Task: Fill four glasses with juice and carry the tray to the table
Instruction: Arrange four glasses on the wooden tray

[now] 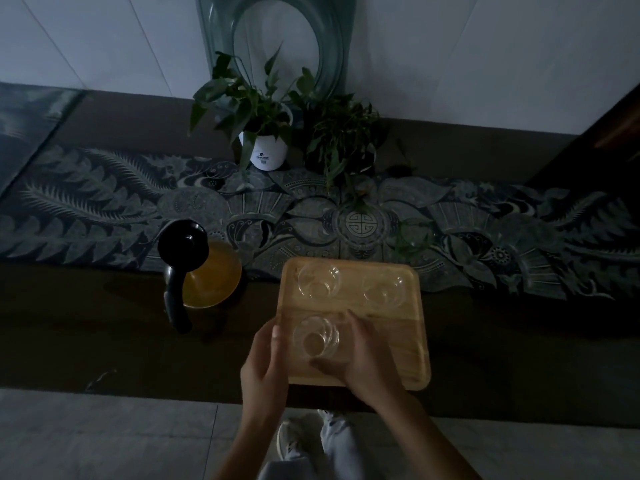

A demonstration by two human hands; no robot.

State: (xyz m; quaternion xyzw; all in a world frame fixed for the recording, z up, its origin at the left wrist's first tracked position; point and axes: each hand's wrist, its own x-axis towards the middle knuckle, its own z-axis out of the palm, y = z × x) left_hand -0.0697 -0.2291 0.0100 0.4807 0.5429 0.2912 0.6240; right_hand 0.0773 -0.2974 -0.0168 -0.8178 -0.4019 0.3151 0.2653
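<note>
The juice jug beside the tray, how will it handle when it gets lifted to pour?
The juice jug looks well filled with orange liquid, so probably heavy for its size. Its black handle sits to one side, so it may tilt forward. The wall looks like clear glass, likely fragile.

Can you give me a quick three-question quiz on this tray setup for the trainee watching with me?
1. How many glasses show on the wooden tray?
2. True or false: the jug of juice stands on the tray.
3. Which glass do both hands flank? A) the near left glass B) the far left glass C) the far right glass

Key:
1. Three, all empty; the near right spot is bare.
2. False: it stands on the counter, left of the tray.
3. A: the left hand and the right hand sit on either side of it.
</note>
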